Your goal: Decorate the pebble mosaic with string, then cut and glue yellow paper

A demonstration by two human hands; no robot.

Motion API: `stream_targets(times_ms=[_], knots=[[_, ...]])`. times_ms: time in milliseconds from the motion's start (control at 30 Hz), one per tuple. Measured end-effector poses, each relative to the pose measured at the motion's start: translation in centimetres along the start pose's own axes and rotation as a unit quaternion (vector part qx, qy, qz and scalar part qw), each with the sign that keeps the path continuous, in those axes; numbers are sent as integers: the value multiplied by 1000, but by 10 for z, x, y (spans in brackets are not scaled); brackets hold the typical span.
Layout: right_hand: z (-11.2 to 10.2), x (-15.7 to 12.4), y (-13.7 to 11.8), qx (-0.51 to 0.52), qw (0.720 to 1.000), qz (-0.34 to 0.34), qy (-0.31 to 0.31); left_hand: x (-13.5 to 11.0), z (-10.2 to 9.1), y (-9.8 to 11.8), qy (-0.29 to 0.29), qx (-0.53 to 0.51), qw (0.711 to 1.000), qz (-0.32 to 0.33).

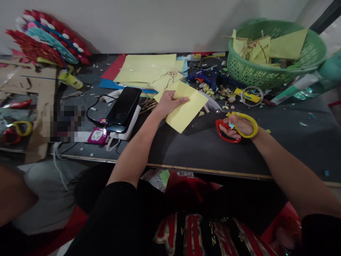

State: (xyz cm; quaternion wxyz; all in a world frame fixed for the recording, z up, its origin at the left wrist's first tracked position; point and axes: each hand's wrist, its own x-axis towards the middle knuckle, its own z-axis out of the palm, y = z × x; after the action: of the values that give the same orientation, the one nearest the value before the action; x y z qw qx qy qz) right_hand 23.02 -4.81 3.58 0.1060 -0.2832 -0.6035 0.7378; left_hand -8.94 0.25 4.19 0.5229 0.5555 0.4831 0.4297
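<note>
My left hand (170,104) grips a piece of yellow paper (183,115), thumb on top and the fingers mostly hidden beneath it. The paper is held above the dark table. To the right, my right hand (234,127) is wrapped round scissors with one red and one yellow handle (252,124). Their blades point up and left, toward the paper's right edge, and seem apart from it. Behind the held paper lies another yellow sheet with a brown line drawing (167,79).
A green basket (239,69) with paper pieces stands at back right, near a blue glue gun (198,75) and a roll of tape (262,97). Yellow sheets (146,67) lie at the back. A black phone (125,106) rests left of my arm. Another person sits at far left.
</note>
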Motion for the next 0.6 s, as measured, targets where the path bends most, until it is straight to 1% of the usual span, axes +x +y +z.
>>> stream_targets(times_ms=[100,200,267,500,600], knots=[[-1,-1,2,-3,1000,-18,1,0,-1,1,-8,-2,1000,5],[0,-1,4,4,998,-56,-3,0,-3,2,-30,-5,1000,3],[2,-2,4,7,998,-67,-6,-1,-4,3,-44,-9,999,-1],[13,-9,-1,-31,998,-51,19,-5,-4,4,-88,-5,996,10],[12,-10,-1,-21,998,-47,24,-4,-4,2,-76,-12,997,2]])
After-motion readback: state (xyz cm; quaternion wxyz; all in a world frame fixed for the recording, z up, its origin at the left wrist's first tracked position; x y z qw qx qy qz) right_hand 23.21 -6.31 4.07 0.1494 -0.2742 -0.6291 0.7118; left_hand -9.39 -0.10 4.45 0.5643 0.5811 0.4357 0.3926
